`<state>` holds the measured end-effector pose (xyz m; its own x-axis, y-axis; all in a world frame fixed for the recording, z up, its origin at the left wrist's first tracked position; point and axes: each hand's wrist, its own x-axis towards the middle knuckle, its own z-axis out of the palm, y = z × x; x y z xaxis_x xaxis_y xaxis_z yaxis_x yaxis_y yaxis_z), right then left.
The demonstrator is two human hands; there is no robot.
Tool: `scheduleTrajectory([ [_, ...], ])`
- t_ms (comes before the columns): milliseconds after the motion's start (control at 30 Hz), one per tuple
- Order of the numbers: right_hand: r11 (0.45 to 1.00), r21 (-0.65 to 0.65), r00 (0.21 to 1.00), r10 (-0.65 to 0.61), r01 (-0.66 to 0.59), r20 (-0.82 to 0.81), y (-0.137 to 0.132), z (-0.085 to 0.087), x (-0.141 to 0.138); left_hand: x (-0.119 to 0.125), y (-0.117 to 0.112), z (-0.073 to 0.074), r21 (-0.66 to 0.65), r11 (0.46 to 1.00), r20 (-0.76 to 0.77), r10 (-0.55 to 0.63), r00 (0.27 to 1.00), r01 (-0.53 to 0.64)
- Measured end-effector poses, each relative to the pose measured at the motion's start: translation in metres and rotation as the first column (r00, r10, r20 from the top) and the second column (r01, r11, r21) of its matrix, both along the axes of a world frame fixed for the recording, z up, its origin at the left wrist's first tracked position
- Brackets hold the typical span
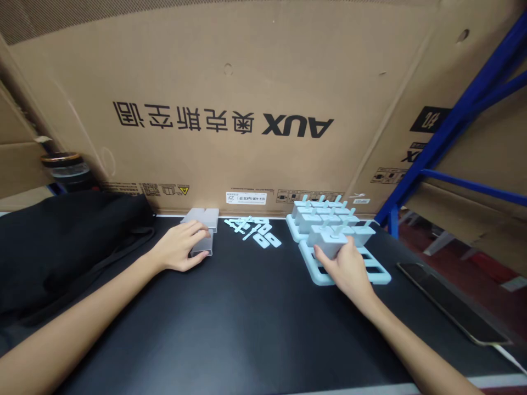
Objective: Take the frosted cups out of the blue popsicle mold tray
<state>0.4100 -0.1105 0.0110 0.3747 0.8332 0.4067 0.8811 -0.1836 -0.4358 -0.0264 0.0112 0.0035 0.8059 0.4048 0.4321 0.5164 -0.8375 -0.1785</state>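
My right hand [349, 269] grips an ice pop mould [327, 240] with a light-blue stick lid, at the front of a light-blue rack [315, 269]. Behind it, several more ice pop moulds stand upright in rows, sticks pointing up. The rack's near slots show no moulds. On the left, my left hand [181, 246] has its thumb and fingers around a translucent mould cup [205, 245] lying on the table. Other translucent cups [211, 218] lie just behind it. Loose light-blue stick lids [261, 237] are heaped between the two hands.
A black bag [74, 241] lies on the left, with a dark jar [66, 170] behind it. A big cardboard box [222, 71] walls off the back of the black table [230, 329]. At right are a phone [448, 302] with a white cable and a blue metal frame [448, 120].
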Motion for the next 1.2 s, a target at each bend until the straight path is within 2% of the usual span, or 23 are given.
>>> scheduleTrajectory([
  [133, 0.991, 0.123, 0.999, 0.045, -0.044, -0.004, -0.005, 0.006, 0.0, 0.002, -0.002, 0.0, -0.003, 0.999, 0.022, -0.047, 0.999, 0.048],
  [233, 0.994, 0.105, 0.997, 0.021, -0.03, 0.08, -0.01, 0.025, -0.007, 0.005, -0.004, -0.001, -0.01, 0.997, 0.011, -0.077, 0.997, 0.077],
  [300, 0.999, 0.01, 0.986, 0.033, -0.035, 0.166, -0.008, 0.047, -0.021, 0.006, -0.004, -0.001, -0.021, 0.996, -0.007, -0.088, 0.996, 0.088],
  [367, 0.986, -0.139, 0.958, 0.126, -0.092, 0.258, 0.002, 0.072, -0.042, 0.008, -0.004, -0.002, -0.032, 0.995, -0.018, -0.097, 0.995, 0.096],
  [467, 0.915, -0.35, 0.863, 0.335, -0.202, 0.379, 0.028, 0.107, -0.076, 0.008, -0.004, -0.002, -0.048, 0.994, -0.021, -0.101, 0.995, 0.1],
  [567, 0.869, -0.441, 0.77, 0.436, -0.226, 0.465, 0.05, 0.126, -0.094, 0.007, -0.006, -0.002, -0.063, 0.994, -0.022, -0.095, 0.995, 0.094],
  [633, 0.852, -0.48, 0.743, 0.457, -0.208, 0.49, 0.056, 0.128, -0.097, 0.006, -0.006, -0.003, -0.073, 0.992, -0.03, -0.101, 0.994, 0.099],
  [800, 0.858, -0.479, 0.729, 0.448, -0.186, 0.518, 0.052, 0.117, -0.093, 0.006, -0.001, -0.006, -0.109, 0.986, -0.013, -0.128, 0.992, 0.126],
  [900, 0.842, -0.501, 0.713, 0.476, -0.2, 0.515, 0.055, 0.115, -0.092, 0.007, -0.001, -0.006, -0.117, 0.986, 0.003, -0.123, 0.992, 0.122],
  [1067, 0.831, -0.533, 0.741, 0.457, -0.159, 0.492, 0.057, 0.113, -0.091, 0.007, -0.005, -0.005, -0.121, 0.986, 0.005, -0.116, 0.993, 0.116],
  [1133, 0.814, -0.549, 0.736, 0.488, -0.189, 0.47, 0.051, 0.107, -0.09, 0.007, -0.004, -0.005, -0.123, 0.986, 0.002, -0.111, 0.994, 0.111],
  [1200, 0.774, -0.56, 0.692, 0.578, -0.297, 0.433, 0.042, 0.096, -0.091, 0.006, -0.003, -0.006, -0.137, 0.986, 0.002, -0.098, 0.995, 0.097],
])
